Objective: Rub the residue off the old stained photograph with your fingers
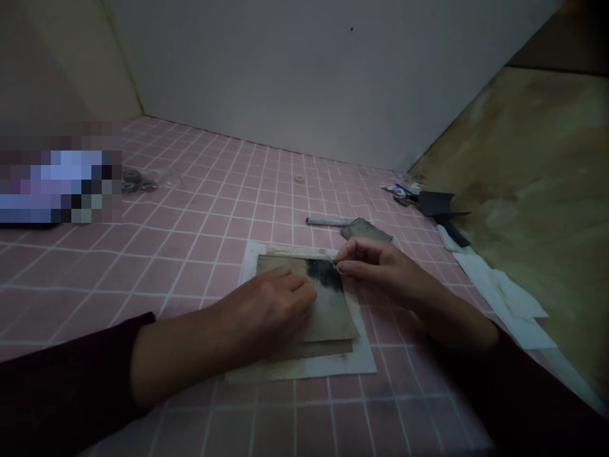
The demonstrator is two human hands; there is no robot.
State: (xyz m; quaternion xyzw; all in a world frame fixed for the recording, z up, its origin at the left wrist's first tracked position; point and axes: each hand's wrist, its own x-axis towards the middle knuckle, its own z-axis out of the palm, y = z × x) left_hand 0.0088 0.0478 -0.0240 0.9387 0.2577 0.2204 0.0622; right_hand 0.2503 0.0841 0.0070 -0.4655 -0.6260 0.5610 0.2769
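Observation:
A stained, brownish sheet with a dark patch near its top (309, 324) lies flat on a larger white backing paper (304, 367), and a second brownish layer shows beneath its lower edge. My left hand (271, 304) rests on the sheet's left half, its fingertips hidden from view. My right hand (380, 270) comes in from the right, with thumb and forefinger pinched at the sheet's upper right edge. Whatever lies between those fingertips is too small to tell.
The surface is pink tile with white grout (181, 254), backed by a pale wall (304, 76). Beyond my hands lie a metal bar (328, 221) and a grey flat piece (366, 230). A dark object (435, 203), white paper strips (504, 298) and a stained brown board (523, 178) are at right.

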